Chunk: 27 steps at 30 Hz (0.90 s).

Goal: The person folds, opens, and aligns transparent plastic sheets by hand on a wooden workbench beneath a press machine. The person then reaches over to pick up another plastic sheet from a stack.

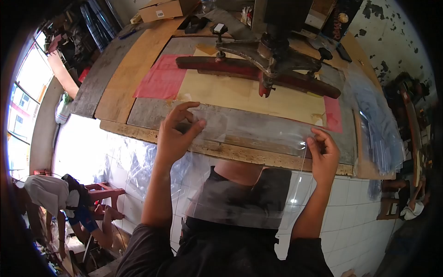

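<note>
A clear plastic sheet (240, 198) hangs in front of my body, its upper part lying over the table's front edge. My left hand (177, 134) grips its left side near the thumb, with the index finger raised. At the right side, my right hand (324, 154) pinches the sheet's edge between thumb and fingers. Just beyond both hands lies a pale yellow sheet (230, 97) with pink pieces (159, 76) at its ends. Above it stands a metal press head (272, 55) with a long dark red bar.
Stacked clear plastic sheets (380, 134) lie at the table's right side. A cardboard box (168, 9) is at the back left. More clear plastic (152, 164) is on the tiled floor at left. One person (60, 198) sits low at left; another (413, 205) is at far right.
</note>
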{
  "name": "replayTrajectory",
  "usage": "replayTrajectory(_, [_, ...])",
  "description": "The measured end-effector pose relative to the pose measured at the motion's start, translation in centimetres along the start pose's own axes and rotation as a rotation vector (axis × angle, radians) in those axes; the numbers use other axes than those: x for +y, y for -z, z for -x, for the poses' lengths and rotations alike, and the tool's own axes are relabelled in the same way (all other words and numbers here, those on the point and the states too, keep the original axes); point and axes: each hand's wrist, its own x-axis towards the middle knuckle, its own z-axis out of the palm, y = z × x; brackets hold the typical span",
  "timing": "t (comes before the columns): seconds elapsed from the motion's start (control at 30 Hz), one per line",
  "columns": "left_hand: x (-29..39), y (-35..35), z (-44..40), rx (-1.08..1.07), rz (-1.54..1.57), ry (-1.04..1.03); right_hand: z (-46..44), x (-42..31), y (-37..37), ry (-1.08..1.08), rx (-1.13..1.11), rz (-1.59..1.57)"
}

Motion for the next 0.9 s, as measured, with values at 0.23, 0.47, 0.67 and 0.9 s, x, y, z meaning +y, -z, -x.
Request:
replayTrajectory(0.23, [0.2, -1.0, -0.9, -0.057, -0.307, -0.164, -0.3, 0.5, 0.7, -0.069, -0.015, -0.040])
replayTrajectory(0.47, [2.6, -3.1, -1.6, -0.094, -0.468, -0.156, -1.0, 0.6, 0.7, 0.092, 0.104, 0.327])
replayTrajectory(0.67, [2.9, -3.9, -0.9, -0.224, -0.674, -0.596, -1.0, 0.1, 0.6, 0.390, 0.017, 0.519])
replayTrajectory(0.9, [3.5, -6.5, 2.7, -0.342, -0.826, -0.409, 0.7, -1.8, 1.6, 0.281, -0.271, 0.611])
